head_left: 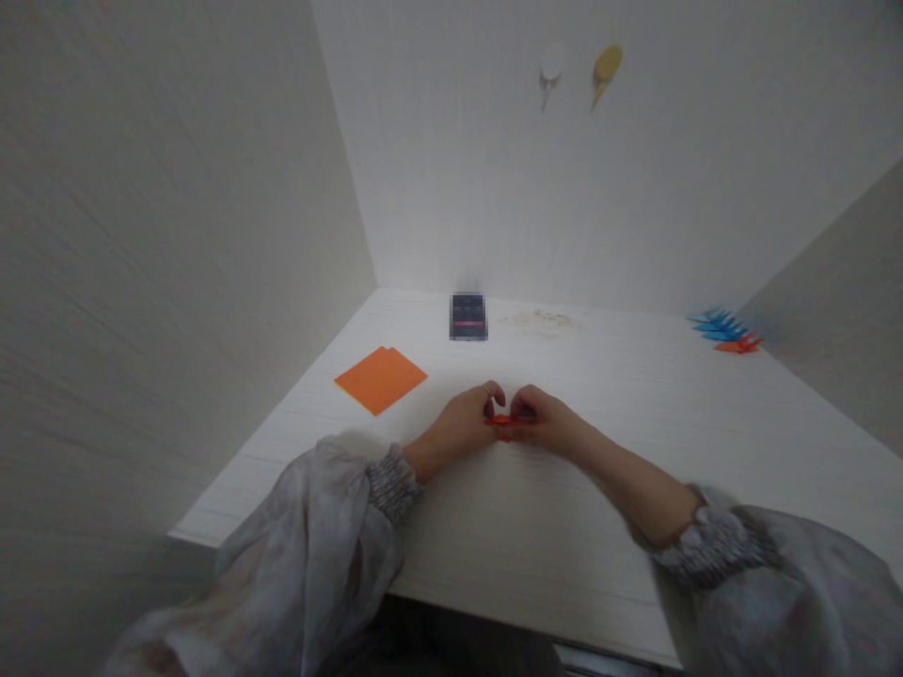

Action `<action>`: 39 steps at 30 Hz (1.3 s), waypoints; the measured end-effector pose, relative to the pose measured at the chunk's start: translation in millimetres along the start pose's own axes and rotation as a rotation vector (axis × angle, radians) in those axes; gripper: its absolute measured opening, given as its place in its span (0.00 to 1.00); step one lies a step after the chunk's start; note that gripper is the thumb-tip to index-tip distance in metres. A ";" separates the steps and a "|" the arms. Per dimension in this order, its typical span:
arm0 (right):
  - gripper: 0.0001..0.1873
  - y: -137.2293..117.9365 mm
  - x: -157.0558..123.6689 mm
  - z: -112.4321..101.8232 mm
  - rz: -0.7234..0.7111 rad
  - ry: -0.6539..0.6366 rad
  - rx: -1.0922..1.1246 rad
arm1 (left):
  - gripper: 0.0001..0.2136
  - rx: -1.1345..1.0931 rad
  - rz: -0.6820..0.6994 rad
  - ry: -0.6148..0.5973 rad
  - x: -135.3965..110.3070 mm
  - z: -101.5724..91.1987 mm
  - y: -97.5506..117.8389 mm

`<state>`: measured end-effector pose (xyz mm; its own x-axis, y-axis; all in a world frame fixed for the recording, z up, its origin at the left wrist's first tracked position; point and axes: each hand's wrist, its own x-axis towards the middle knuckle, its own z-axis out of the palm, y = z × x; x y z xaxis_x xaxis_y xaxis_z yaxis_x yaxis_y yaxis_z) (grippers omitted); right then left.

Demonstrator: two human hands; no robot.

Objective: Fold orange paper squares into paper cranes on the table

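Red folded paper (503, 421) is pinched between left grip (471, 416) and right grip (546, 421), both closed on its ends

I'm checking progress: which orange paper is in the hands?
The small folded piece between left hand and right hand; the flat sheets and orange corner figure lie untouched.

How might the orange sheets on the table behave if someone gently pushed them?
The orange sheets look thin and flat, so probably light and easily bent. Their offset corners suggest a loose stack that may slide apart.
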<state>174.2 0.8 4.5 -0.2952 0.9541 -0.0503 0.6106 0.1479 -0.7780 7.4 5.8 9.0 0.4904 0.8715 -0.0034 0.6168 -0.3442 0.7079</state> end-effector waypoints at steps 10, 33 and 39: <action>0.09 6.2 3.9 3.3 -0.071 0.023 -0.132 | 0.16 -0.031 0.020 -0.024 -3.0 -3.3 1.6; 0.05 3.3 3.4 3.0 -0.038 -0.003 -0.161 | 0.06 -0.015 0.011 0.016 -4.0 -1.1 -1.4; 0.06 2.6 4.4 2.2 0.032 -0.010 -0.119 | 0.06 -0.021 -0.022 -0.021 -2.2 -2.8 -0.1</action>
<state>172.9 4.8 0.9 -0.2814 0.9562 -0.0808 0.7027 0.1480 -0.6959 4.6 5.0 10.9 0.4899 0.8711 -0.0334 0.6147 -0.3181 0.7218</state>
